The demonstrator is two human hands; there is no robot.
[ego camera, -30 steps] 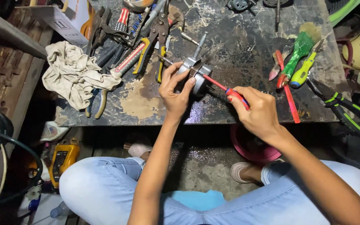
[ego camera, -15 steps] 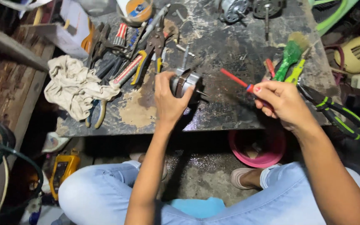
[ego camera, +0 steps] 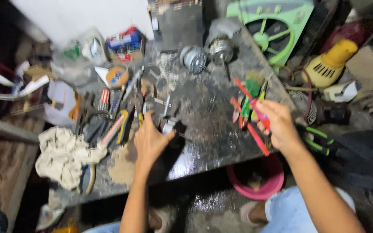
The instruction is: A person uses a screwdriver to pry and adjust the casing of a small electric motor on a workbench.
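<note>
My left hand (ego camera: pixel 150 140) rests on a small grey metal motor part (ego camera: pixel 171 126) lying on the dark, stained workbench (ego camera: pixel 203 142). My right hand (ego camera: pixel 277 123) is at the bench's right side, closed on a red-handled screwdriver (ego camera: pixel 249 97) among a cluster of red and green-handled tools (ego camera: pixel 251 108). The frame is blurred by motion, so fine detail of the grips is unclear.
Pliers and screwdrivers (ego camera: pixel 121 116) lie left of the motor part, with a crumpled rag (ego camera: pixel 63 157) at the bench's left end. Two round motors (ego camera: pixel 206 56) sit at the back. A green fan housing (ego camera: pixel 277 26), a yellow tool (ego camera: pixel 329 62) and a pink bowl (ego camera: pixel 257 181) surround the bench.
My right hand carried the red-handled screwdriver away from the motor part to the tool cluster on the right. The view tilted upward, showing more of the bench's back. My left hand stays on the part.
</note>
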